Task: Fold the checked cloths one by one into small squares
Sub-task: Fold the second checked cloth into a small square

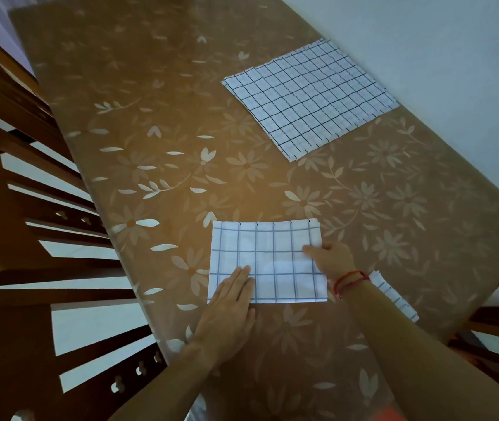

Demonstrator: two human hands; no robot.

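Left of the folded cloth, slatted wooden chairs crowd the bench edge, their tops cut off. The left hand lies flat on the folded cloth's near left corner, fingers straight and pressed together. The folded cloth is a checked rectangle near the bench's front edge. At its right edge the right hand grips it with curled fingers; the thumb is hidden. A red thread circles that wrist. Just right of the folded cloth, a second small checked piece is mostly hidden behind the forearm. Beyond and right of the folded cloth, a stack of flat checked cloths lies against the pale wall. A brown floral cover spans the bench, with open surface between the folded cloth and the stack.
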